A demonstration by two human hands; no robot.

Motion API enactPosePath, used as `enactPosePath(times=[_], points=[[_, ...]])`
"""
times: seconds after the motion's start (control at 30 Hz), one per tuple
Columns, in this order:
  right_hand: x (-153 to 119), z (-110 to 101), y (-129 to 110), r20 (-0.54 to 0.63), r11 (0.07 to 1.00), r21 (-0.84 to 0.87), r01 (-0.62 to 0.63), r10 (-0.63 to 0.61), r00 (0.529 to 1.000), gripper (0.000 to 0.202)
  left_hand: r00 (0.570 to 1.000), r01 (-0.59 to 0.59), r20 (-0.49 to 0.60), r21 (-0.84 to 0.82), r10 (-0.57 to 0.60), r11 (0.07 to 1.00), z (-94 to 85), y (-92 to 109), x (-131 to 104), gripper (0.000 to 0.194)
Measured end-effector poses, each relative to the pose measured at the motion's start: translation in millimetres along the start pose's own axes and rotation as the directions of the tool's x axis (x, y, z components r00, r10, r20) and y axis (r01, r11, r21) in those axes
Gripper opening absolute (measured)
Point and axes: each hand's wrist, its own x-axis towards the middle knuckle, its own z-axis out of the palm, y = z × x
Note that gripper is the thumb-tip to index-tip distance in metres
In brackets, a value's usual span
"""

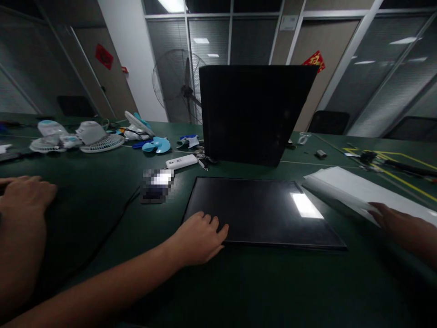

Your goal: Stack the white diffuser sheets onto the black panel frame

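A flat black panel (259, 209) with a glossy face lies on the dark green table (239, 287). My left hand (201, 237) rests at its near left corner, fingers slightly curled and apart, gripping nothing. At the right, my right hand (399, 223) pinches the near edge of some white sheets (362, 187), whose left end lies beside the panel. Behind the panel stands a large black upright board or box (256, 114).
Another person's hand (27, 193) lies at the far left. A blurred phone (157, 186) with a cable and a white power strip or bank (181, 161) sit left of the panel. Fan parts (102, 142) and a blue fan blade (157, 145) lie further back.
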Motion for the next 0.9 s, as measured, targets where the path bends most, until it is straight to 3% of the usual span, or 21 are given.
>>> enactPosePath(times=[0.07,0.13,0.2,0.27,0.37,0.47,0.57,0.63,0.8,0.9], points=[[-9.9,-16.1,-23.5,0.008,0.999,-0.046,-0.02,0.021,1.0,0.064,0.999,0.004,-0.047,-0.075,-0.008,0.997,1.7,-19.0,0.8,0.054],[-21.2,-30.6,-51.9,-0.01,0.998,-0.066,0.001,-0.002,1.0,0.065,0.986,0.094,-0.123,-0.141,-0.112,0.986,10.8,-36.9,1.3,0.064],[-33.3,-40.3,-83.6,-0.045,0.995,-0.043,0.094,-0.096,0.994,0.064,0.948,0.221,-0.179,-0.22,-0.262,0.95,26.1,-52.4,2.5,0.072],[-44.9,-44.0,-116.9,-0.043,0.972,0.009,0.233,-0.233,0.972,0.062,0.906,0.324,-0.167,-0.322,-0.39,0.889,43.8,-65.2,4.4,0.076],[-59.6,-40.8,-167.0,-0.026,0.875,0.097,0.475,-0.474,0.88,0.057,0.846,0.391,-0.118,-0.526,-0.521,0.755,64.6,-80.7,6.6,0.073],[-70.1,-35.1,-213.4,-0.044,0.754,0.16,0.637,-0.639,0.768,0.053,0.802,0.379,-0.117,-0.658,-0.586,0.651,73.0,-92.2,5.8,0.072],[-75.5,-33.3,-251.8,-0.051,0.657,0.2,0.727,-0.733,0.678,0.052,0.813,0.344,-0.122,-0.687,-0.569,0.64,72.7,-97.6,3.5,0.073],[-77.2,-34.2,-271.6,-0.035,0.626,0.213,0.75,-0.762,0.647,0.054,0.837,0.331,-0.11,-0.677,-0.536,0.657,71.1,-97.9,2.6,0.075],[-83.2,-39.6,-301.6,0.023,0.607,0.304,0.734,-0.776,0.631,0.058,0.869,0.369,-0.052,-0.595,-0.493,0.714,70.7,-95.7,3.7,0.07],[-79.4,-41.3,-300.1,0.025,0.578,0.376,0.724,-0.788,0.615,0.058,0.87,0.382,-0.054,-0.554,-0.49,0.74,72.9,-96.3,4.7,0.065]])
